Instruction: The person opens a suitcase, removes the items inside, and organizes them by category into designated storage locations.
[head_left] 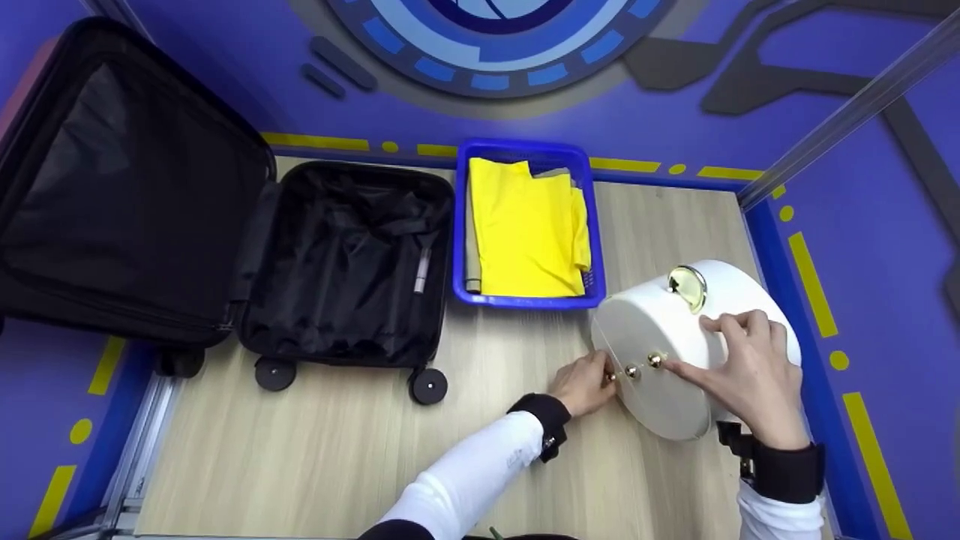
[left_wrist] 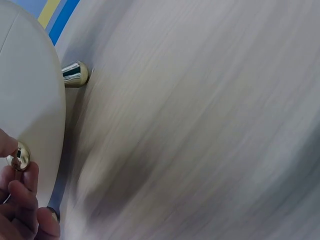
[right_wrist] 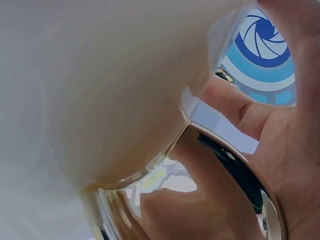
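Note:
A white rounded box [head_left: 679,311] with gold knobs and gold feet lies tipped on the table at the right. Its flat front faces the left and toward me. My left hand [head_left: 583,386] pinches the lowest gold knob [left_wrist: 21,157] between thumb and fingers. Over the box's curved side, my right hand [head_left: 754,367] holds it with bent fingers, the thumb by the front edge close to another gold knob [head_left: 655,360]. A gold ring-shaped piece [head_left: 688,289] sits on the upper side. In the right wrist view, a shiny gold part [right_wrist: 200,195] partly hides the palm.
Left of the box, a blue basket [head_left: 598,281] holds folded yellow cloth [head_left: 529,232] and grey items. An open black suitcase [head_left: 337,300] stands farther left, with a small tube [head_left: 422,271] inside. Blue walls [head_left: 900,262] enclose the wooden table [head_left: 315,457].

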